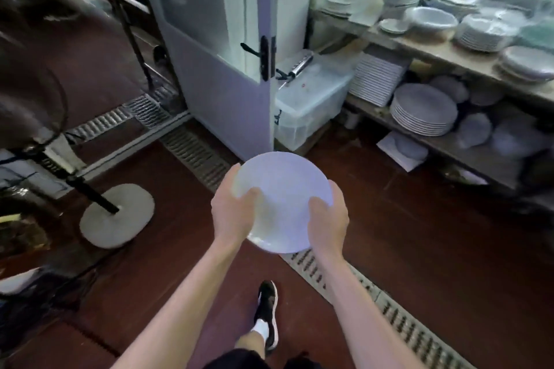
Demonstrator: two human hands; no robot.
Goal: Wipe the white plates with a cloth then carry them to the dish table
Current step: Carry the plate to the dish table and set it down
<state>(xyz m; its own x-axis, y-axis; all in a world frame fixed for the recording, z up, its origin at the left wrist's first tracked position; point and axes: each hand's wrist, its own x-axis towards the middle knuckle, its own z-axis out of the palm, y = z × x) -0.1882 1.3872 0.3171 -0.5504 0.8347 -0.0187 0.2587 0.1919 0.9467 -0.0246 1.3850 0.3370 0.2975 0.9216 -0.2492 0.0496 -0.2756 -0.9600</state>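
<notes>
Above the red floor [419, 249], round white plate [284, 198] (smooth, bare), gripped by left hand [230, 216] and right hand [328, 223] fingers

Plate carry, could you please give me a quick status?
Left hand and right hand both grip the white plate. Dish shelves ahead right. Floor drain grate underfoot; open door ahead.

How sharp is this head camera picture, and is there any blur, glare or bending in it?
Head view: the white plate gripped by the left hand and right hand is fairly sharp but washed bluish-white; the plate stacks on the dish shelves and the left edge smear with blur; the white door leans, showing wide-angle bending.
</notes>
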